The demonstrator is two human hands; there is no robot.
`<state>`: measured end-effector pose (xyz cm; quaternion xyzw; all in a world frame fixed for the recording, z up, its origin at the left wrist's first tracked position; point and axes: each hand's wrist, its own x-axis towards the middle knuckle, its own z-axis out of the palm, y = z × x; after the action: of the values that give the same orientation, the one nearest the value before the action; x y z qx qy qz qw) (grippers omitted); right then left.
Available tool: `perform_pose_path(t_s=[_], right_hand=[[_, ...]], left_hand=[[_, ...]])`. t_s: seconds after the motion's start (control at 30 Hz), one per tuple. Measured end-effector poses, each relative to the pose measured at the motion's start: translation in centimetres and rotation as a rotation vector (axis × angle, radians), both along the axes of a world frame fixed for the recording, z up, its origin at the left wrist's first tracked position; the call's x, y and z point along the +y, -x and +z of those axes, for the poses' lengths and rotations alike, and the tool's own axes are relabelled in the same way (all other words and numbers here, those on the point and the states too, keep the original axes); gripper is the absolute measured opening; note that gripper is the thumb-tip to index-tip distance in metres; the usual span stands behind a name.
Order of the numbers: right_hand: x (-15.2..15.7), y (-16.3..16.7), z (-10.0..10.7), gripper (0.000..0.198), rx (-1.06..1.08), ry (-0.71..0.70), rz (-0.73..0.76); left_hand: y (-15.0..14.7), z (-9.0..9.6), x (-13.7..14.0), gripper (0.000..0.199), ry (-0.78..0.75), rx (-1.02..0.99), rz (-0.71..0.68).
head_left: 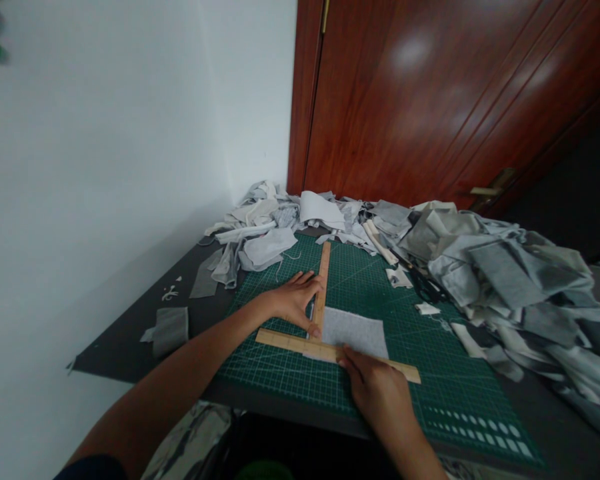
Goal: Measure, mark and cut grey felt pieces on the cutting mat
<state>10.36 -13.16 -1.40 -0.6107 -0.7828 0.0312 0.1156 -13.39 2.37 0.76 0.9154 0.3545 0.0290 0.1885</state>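
Two wooden rulers form a T on a green cutting mat. My left hand is spread open, its fingertips and thumb pressing on the upright ruler. My right hand has its fingers curled in at the near edge of the crosswise ruler, gripping it. Under both rulers lies a grey piece of fabric; its upper right part shows, and a small strip peeks out below the crosswise ruler. The fabric's left side is mostly hidden by the upright ruler and my left hand.
Grey and white fabric scraps are heaped along the right and back. Black-handled scissors lie beside that heap. A folded grey cloth rests on the dark table at left. Behind stand a white wall and a reddish wooden door.
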Motion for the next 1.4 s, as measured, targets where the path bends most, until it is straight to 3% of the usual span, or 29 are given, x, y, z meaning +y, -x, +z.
perform_pose_path(t_s=[0.53, 0.9, 1.2, 1.4], right_hand=[[0.00, -0.17, -0.25, 0.028, -0.019, -0.015, 0.012], [0.04, -0.23, -0.45, 0.028, -0.011, -0.031, 0.014], [-0.02, -0.32, -0.66, 0.028, 0.024, -0.040, 0.030], [-0.05, -0.25, -0.45, 0.028, 0.013, -0.034, 0.018]], left_hand=[[-0.03, 0.47, -0.15, 0.122, 0.012, 0.020, 0.001], [0.10, -0.26, 0.16, 0.120, -0.014, 0.007, 0.000], [-0.30, 0.72, -0.27, 0.124, 0.011, 0.050, 0.018], [-0.18, 0.12, 0.07, 0.125, 0.006, 0.052, 0.012]])
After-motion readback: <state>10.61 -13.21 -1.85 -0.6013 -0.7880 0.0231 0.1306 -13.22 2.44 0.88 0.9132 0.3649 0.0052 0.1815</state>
